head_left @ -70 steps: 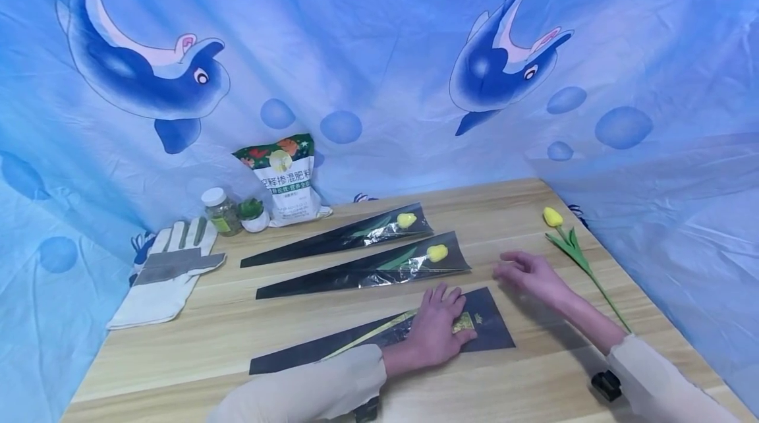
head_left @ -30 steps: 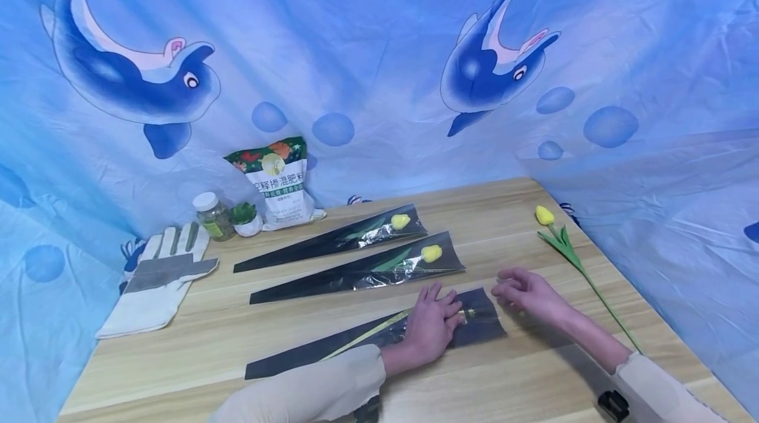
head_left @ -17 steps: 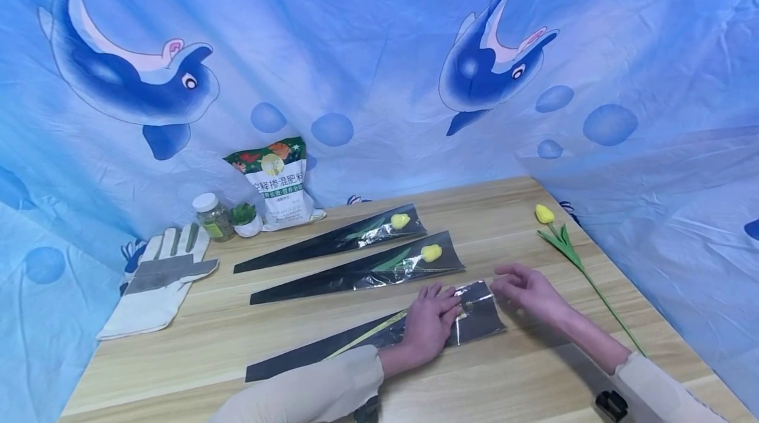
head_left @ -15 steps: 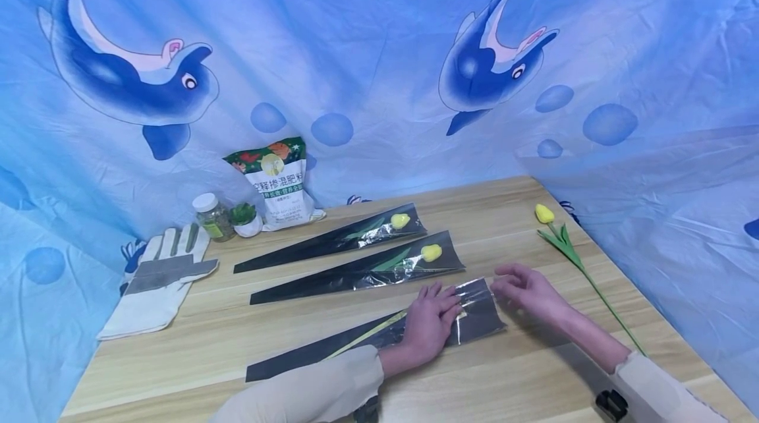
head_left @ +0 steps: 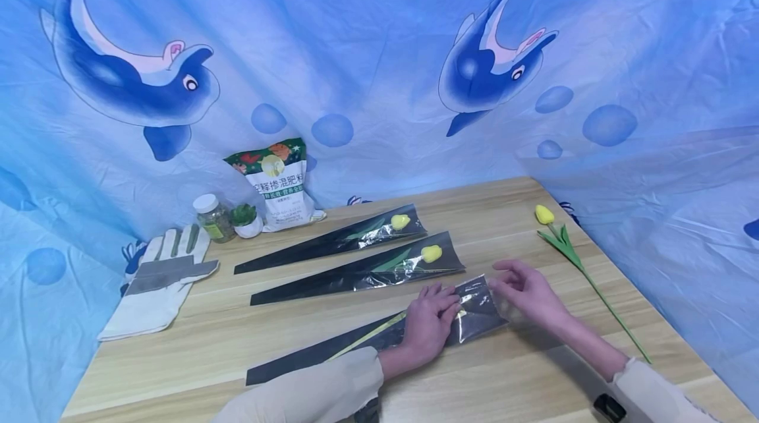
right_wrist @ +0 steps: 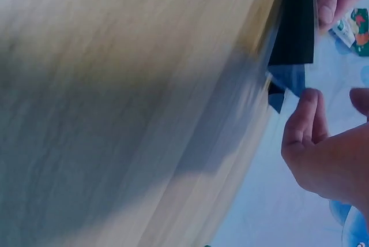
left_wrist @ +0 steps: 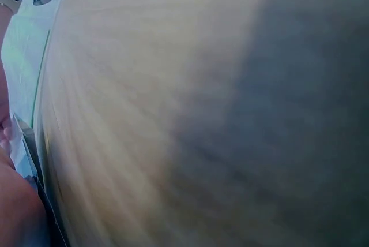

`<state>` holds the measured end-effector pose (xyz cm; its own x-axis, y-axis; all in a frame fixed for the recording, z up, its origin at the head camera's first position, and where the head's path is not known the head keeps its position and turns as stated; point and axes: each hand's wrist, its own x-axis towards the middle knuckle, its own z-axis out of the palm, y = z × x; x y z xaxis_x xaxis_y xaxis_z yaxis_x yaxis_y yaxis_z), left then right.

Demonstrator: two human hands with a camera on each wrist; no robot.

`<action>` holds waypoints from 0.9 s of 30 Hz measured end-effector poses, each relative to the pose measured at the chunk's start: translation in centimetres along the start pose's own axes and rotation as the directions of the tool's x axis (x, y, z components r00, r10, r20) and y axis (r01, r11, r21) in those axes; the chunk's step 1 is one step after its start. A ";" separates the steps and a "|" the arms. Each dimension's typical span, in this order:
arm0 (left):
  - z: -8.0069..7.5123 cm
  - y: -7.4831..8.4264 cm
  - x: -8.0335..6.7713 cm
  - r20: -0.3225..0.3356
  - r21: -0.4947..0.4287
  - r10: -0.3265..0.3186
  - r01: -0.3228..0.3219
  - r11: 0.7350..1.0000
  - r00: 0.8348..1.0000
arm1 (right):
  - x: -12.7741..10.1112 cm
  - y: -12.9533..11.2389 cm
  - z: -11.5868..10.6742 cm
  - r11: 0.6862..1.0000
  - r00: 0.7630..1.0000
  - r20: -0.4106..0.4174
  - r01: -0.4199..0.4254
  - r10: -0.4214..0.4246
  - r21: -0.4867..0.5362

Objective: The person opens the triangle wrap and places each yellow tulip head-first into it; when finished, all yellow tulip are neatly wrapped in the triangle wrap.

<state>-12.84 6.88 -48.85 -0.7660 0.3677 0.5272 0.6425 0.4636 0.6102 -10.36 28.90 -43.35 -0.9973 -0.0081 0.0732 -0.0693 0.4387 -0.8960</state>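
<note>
A black and clear flower sleeve (head_left: 474, 317) lies on the wooden table (head_left: 196, 350) in front of me, a green stem inside. My left hand (head_left: 429, 324) lies flat on it, fingers straight, pressing it down. My right hand (head_left: 524, 288) hovers at the sleeve's wide end, fingers loosely bent, fingertips touching the shiny raised film. In the right wrist view the fingers (right_wrist: 305, 120) are beside the sleeve's black corner (right_wrist: 297, 22), nothing visibly pinched. The left wrist view is blurred; the hand (left_wrist: 14, 201) shows at its edge.
Two sleeves with yellow tulips inside (head_left: 362, 268) (head_left: 338, 238) lie behind. A loose yellow tulip (head_left: 563, 245) lies at the right. A work glove (head_left: 160, 278), jar (head_left: 211, 215), small potted plant (head_left: 246, 219) and fertilizer bag (head_left: 279, 182) sit at the back left. Blue dolphin cloth surrounds the table.
My right hand has come in to the sleeve's wide end. The film there has risen and turned shiny. My left hand stays flat on the sleeve.
</note>
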 end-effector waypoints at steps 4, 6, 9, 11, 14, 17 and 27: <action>0.0 0.0 0.1 -0.006 0.020 0.024 -0.024 1.000 1.000 | 0.0 -0.2 0.3 0.999 0.998 0.065 -0.002 -0.001 0.049; 0.0 0.1 0.1 -0.001 0.030 0.034 -0.034 0.999 0.999 | 0.1 -0.2 0.3 0.998 0.997 0.076 -0.016 0.012 0.062; -0.2 0.2 0.0 0.036 0.037 0.034 -0.035 0.999 0.999 | 0.2 0.0 0.4 0.997 0.996 0.073 -0.049 0.044 0.061; -0.4 0.4 -0.1 0.098 0.047 0.007 -0.012 0.999 0.995 | 0.3 0.1 0.3 0.995 0.995 0.071 -0.077 0.073 0.061; -0.7 0.8 -0.2 0.208 0.096 -0.038 0.018 0.995 0.977 | 0.3 0.2 0.2 0.993 0.993 0.069 -0.099 0.094 0.064; -0.9 0.9 -0.3 0.278 0.148 -0.050 0.009 0.989 0.959 | 0.4 0.2 0.0 0.991 0.993 0.081 -0.095 0.088 0.092; -0.8 0.5 -0.6 0.245 0.151 -0.020 -0.018 0.988 0.969 | 0.8 0.1 -0.6 0.978 0.994 0.099 -0.070 0.052 0.195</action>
<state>-12.04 6.23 -48.41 -0.7601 0.5448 0.3541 0.6458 0.5732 0.5044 -11.12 29.50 -43.09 -0.9971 -0.0740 -0.0169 -0.0025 0.2550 -0.9669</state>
